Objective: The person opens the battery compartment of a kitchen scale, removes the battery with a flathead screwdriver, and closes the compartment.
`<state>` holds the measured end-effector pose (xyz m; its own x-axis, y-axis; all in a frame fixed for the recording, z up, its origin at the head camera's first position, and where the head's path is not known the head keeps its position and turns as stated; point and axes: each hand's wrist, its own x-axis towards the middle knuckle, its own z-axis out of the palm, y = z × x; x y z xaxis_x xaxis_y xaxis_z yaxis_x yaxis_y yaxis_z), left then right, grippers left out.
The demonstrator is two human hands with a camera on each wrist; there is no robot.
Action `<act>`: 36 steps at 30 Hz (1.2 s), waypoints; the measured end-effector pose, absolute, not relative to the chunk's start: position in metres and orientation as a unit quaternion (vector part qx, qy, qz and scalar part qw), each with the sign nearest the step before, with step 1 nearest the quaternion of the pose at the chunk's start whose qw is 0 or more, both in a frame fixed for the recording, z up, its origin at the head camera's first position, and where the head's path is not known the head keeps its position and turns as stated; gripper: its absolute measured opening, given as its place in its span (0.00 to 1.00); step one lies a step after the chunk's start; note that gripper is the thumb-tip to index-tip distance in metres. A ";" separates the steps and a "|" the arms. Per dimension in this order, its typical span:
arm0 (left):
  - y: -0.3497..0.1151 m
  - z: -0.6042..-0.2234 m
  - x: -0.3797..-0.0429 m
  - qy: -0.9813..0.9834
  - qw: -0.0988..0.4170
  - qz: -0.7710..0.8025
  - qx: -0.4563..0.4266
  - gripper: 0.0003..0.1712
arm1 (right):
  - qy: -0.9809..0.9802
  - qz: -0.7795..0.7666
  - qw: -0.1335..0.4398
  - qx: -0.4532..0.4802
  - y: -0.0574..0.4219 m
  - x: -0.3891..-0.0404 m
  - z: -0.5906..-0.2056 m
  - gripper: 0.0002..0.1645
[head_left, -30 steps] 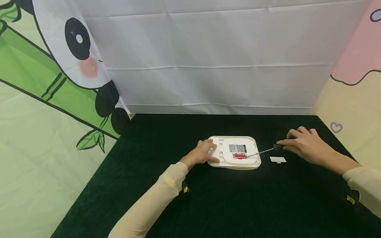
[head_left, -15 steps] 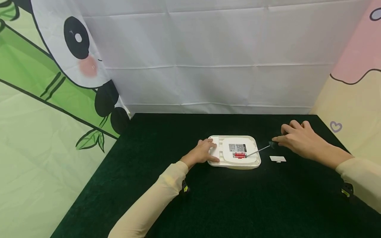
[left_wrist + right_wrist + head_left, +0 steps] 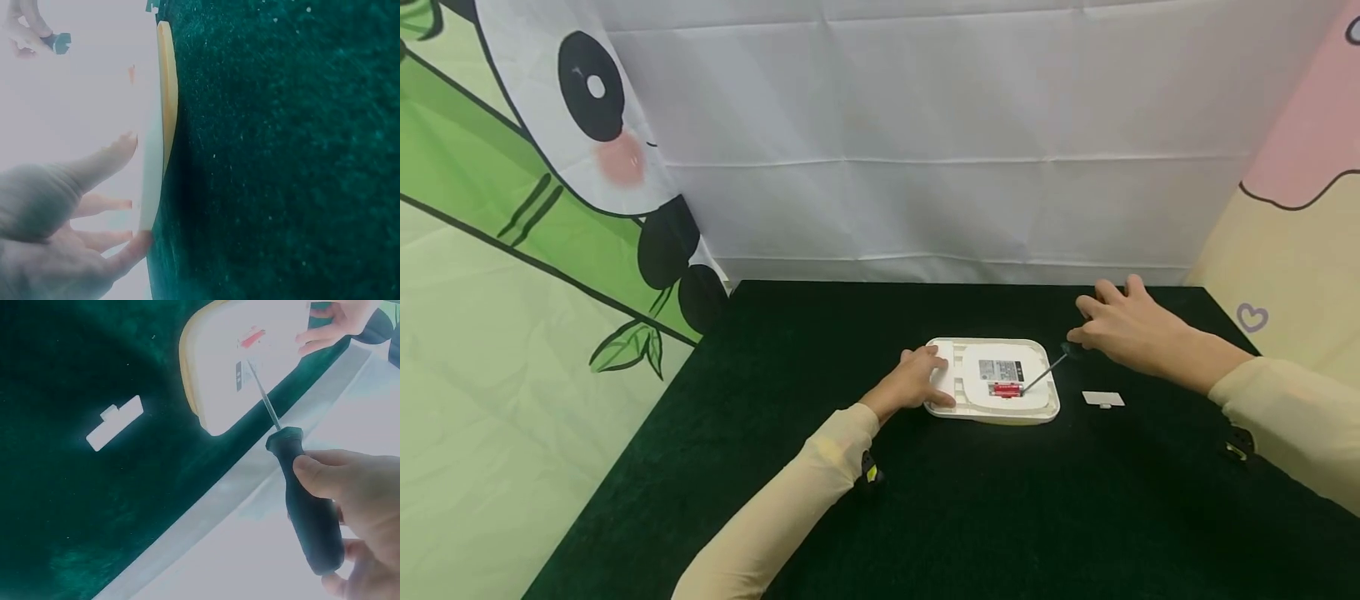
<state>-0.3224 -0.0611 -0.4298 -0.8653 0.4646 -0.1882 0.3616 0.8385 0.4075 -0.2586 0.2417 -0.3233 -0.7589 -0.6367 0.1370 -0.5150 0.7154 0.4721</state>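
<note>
A white rounded flat device (image 3: 1043, 400) lies on the dark green cloth, its labelled face up. A red battery (image 3: 1005, 390) shows in its compartment. My left hand (image 3: 908, 381) rests on the device's left end, thumb and fingers spread and pressing on its face. My right hand (image 3: 1123, 329) grips a screwdriver (image 3: 312, 512) by its black handle, fingers and thumb around it. The metal shaft slants down to the left, and its tip is at the battery's right end. Whether the tip touches the battery or the compartment edge, I cannot tell.
A small white battery cover (image 3: 1103, 399) with a tab lies on the cloth right of the device. Green cloth (image 3: 820, 333) covers the table. Behind it hangs a white curtain (image 3: 925, 208), with printed panels at both sides.
My right hand has moved left and up, tilting the screwdriver more upright while its tip stays by the battery. My left hand and the device keep their places.
</note>
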 end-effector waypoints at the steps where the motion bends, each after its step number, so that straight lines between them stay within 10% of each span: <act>1: -0.061 -0.430 -0.322 0.949 0.142 0.181 0.216 0.39 | -0.916 -0.203 0.142 0.314 0.243 -0.260 -0.325 0.14; 19: -0.065 -0.432 -0.320 0.946 0.144 0.180 0.227 0.39 | -0.947 0.073 0.151 0.275 0.322 -0.247 -0.436 0.21; 36: -0.062 -0.427 -0.323 0.949 0.155 0.173 0.213 0.39 | -0.946 0.108 0.145 0.268 0.330 -0.245 -0.439 0.17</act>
